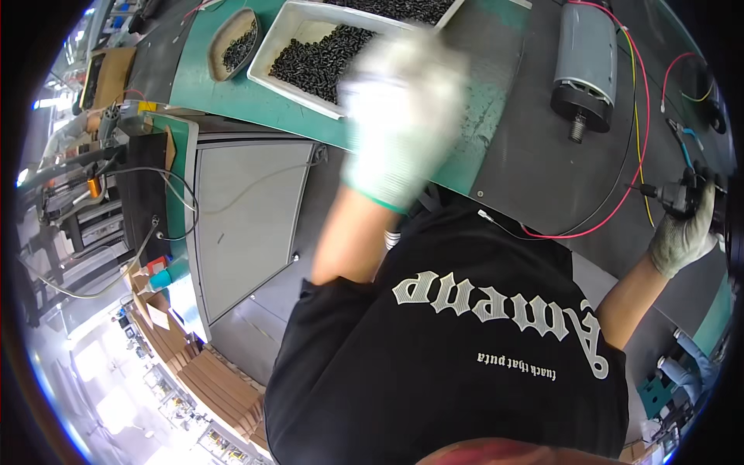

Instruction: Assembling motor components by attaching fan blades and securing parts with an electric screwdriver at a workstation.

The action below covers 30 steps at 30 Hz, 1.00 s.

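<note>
The left hand (pixel 403 108), in a pale knit glove, is hovering at the near edge of a white tray (pixel 280 46) that is holding a heap of small black screws (pixel 322 62). The hand is blurred, so whether its fingers are apart or pinched on a screw cannot be told; nothing can be made out in its grasp. The tray is lying on a green mat (pixel 232 97) at the far side of the bench, tilted in the view, and a second white tray of screws (pixel 403 8) is touching its right side. An oval brown dish (pixel 221 35) with more screws is sitting just left of the tray, on the same mat.

The right hand (pixel 686 232), also gloved, is closing its fingers around a small black tool (pixel 682 190) at the right rim of the view; the fingers are clamped on it. Red (pixel 639 116) and yellow wires (pixel 634 62) are curving across the dark grey bench (pixel 535 155) toward this tool. A grey cylindrical motor (pixel 585 58), shaft pointing toward the person, is lying on the bench between the two hands, well apart from both.

The person's black shirt (pixel 434 364) with pale lettering is filling the lower middle. A grey cabinet panel (pixel 244 225) is showing below the mat at left, with stacked cardboard (pixel 225 387) beneath it.
</note>
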{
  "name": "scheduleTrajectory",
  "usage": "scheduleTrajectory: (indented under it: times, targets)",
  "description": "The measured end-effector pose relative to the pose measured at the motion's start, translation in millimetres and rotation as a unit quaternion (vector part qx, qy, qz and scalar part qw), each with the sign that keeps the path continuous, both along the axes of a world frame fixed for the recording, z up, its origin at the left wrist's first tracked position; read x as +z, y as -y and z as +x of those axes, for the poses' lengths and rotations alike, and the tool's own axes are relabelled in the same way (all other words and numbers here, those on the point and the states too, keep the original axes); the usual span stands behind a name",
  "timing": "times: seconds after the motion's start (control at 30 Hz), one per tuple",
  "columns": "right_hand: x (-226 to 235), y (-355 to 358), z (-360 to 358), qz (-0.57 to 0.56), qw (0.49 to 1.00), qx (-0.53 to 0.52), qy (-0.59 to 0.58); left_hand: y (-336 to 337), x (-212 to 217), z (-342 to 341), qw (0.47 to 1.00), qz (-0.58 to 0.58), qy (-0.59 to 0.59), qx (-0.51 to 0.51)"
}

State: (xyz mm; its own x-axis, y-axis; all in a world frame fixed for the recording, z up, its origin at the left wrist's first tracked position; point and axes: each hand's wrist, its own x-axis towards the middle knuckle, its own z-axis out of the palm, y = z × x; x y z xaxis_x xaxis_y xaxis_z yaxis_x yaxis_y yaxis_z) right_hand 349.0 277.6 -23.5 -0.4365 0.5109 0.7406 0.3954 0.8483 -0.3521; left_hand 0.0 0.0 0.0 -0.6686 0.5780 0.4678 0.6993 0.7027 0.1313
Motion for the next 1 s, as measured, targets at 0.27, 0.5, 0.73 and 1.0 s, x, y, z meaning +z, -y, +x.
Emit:
scheduleTrajectory:
  times: [0.27,0.5,0.73,1.0]
  targets:
    - [0.2,4.1,-5.3,-0.300,0.903,0.059,-0.301,34.0,-30.6,-128.5,0.973,-0.219,0.068,0.006]
    - [19.3,33.3,-37.0,-0.343,0.856,0.048,-0.385,43.9,-27.6,-133.8,0.966,-0.230,-0.018,-0.117]
    - [21.1,31.1,-35.8,-0.372,0.829,0.094,-0.406,25.0,4.3,-83.5,0.898,0.181,0.370,-0.155]
    - [76.1,64.0,-62.7,-0.430,0.681,0.324,-0.496,-79.0,-26.9,103.7,0.238,0.407,0.789,-0.393]
